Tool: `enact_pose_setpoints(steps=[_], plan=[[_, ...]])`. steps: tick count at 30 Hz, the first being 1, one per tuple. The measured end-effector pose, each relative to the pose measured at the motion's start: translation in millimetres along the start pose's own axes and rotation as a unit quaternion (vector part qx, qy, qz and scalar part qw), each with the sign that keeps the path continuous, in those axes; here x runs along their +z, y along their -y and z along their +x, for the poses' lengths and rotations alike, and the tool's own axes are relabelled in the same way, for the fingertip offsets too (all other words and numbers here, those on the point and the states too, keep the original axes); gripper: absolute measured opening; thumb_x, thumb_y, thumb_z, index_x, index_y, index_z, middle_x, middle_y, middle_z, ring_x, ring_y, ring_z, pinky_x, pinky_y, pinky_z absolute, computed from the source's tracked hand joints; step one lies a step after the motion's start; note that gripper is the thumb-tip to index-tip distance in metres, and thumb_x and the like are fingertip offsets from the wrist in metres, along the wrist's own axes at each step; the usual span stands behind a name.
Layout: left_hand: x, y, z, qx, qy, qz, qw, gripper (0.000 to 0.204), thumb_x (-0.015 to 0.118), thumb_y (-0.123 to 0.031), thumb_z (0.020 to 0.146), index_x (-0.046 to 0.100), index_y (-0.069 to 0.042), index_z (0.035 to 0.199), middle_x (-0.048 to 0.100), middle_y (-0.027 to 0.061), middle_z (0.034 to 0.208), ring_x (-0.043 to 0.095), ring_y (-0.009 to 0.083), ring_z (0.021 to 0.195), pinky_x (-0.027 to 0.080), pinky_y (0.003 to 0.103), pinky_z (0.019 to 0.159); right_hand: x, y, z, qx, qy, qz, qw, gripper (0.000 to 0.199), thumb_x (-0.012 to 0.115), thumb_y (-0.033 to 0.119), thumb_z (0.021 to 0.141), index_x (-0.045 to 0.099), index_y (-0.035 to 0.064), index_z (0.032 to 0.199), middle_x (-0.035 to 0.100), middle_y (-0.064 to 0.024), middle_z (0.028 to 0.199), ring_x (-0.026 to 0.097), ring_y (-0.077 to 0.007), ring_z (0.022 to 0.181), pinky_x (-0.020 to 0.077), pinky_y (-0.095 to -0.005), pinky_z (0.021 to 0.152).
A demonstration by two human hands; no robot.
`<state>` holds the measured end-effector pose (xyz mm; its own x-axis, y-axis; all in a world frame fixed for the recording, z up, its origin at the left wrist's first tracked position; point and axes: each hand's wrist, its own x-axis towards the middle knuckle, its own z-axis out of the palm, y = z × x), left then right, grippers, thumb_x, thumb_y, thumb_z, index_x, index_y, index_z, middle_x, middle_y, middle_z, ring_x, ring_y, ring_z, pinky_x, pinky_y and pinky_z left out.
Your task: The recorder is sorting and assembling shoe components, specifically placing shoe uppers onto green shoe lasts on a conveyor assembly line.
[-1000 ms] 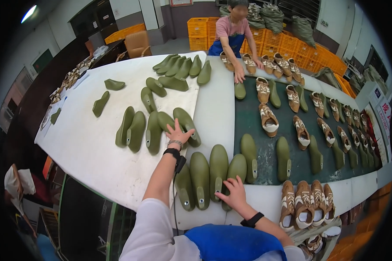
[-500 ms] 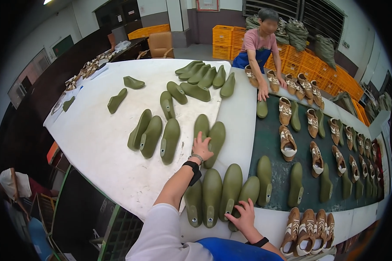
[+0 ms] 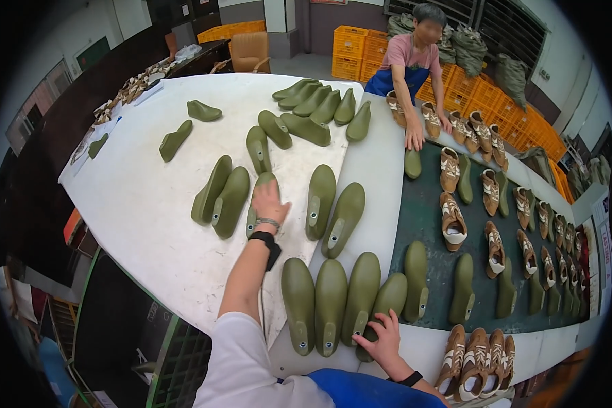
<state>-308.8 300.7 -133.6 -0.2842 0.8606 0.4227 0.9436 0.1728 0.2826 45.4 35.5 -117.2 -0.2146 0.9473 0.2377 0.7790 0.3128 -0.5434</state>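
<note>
My left hand (image 3: 268,204) lies over a green shoe last (image 3: 264,179) on the white table, thumb spread to its right. The fingers look slightly blurred and do not close round it. To the left rest two more lasts (image 3: 232,202), and to the right a separate pair (image 3: 321,202). Near the table's front edge, my right hand (image 3: 382,338) curls its fingers round the heel end of another green shoe last (image 3: 389,299). Beside that one, on its left, several lasts (image 3: 330,302) stand in a row with their heel ends toward me.
At the right, a dark green board (image 3: 425,217) bears rows of brown sneakers (image 3: 453,221) and lasts. More sneakers (image 3: 474,364) line the front edge. Across the table a co-worker's hand (image 3: 413,132) touches a last. Orange crates (image 3: 350,51) stack behind.
My left hand has moved left, off the pair of lasts in the middle and onto a last farther left. My right hand stays on its last. The view has shifted slightly.
</note>
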Motion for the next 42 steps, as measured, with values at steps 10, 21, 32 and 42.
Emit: enact_pose_setpoints(steps=[10, 21, 32, 42], plan=[[6, 2, -38, -0.085, 0.201, -0.163, 0.962, 0.061, 0.064, -0.025, 0.067, 0.042, 0.004, 0.116, 0.059, 0.0264, 0.094, 0.057, 0.0392, 0.091, 0.046, 0.041, 0.082, 3, 0, 2, -0.005, 0.005, -0.009, 1.0, 0.041, 0.08, 0.031, 0.054, 0.063, 0.0047, 0.08, 0.053, -0.0105, 0.102, 0.039, -0.0411, 0.114, 0.0396, -0.0465, 0.09], [-34, 135, 48, -0.109, -0.013, 0.05, 0.993, 0.065, 0.067, -0.045, 0.066, 0.049, -0.006, 0.115, 0.047, 0.0162, 0.117, 0.04, 0.0354, 0.109, 0.039, 0.045, 0.087, 5, -2, 3, 0.0, 0.011, -0.028, 1.0, 0.042, 0.08, 0.037, 0.054, 0.064, 0.0055, 0.077, 0.053, -0.0107, 0.1, 0.04, -0.0415, 0.112, 0.0396, -0.0476, 0.09], [-21, 221, 72, -0.241, 0.256, -0.075, 0.933, 0.109, 0.061, -0.066, 0.059, 0.01, -0.017, 0.141, 0.018, 0.0222, 0.14, 0.018, 0.0397, 0.129, 0.021, 0.046, 0.105, 5, -4, 11, -0.014, 0.035, -0.053, 0.998, 0.044, 0.079, 0.041, 0.053, 0.063, 0.0068, 0.075, 0.054, -0.0102, 0.098, 0.042, -0.0422, 0.11, 0.0392, -0.0486, 0.09], [-4, 181, 6, 0.001, 0.298, -0.189, 0.936, 0.108, 0.068, -0.042, 0.056, 0.011, 0.0, 0.138, 0.025, 0.0281, 0.134, 0.027, 0.042, 0.123, 0.026, 0.042, 0.103, 6, 0, 7, -0.006, 0.02, -0.035, 0.999, 0.043, 0.08, 0.039, 0.052, 0.063, 0.0066, 0.075, 0.053, -0.0113, 0.098, 0.042, -0.0413, 0.107, 0.0379, -0.0488, 0.092]])
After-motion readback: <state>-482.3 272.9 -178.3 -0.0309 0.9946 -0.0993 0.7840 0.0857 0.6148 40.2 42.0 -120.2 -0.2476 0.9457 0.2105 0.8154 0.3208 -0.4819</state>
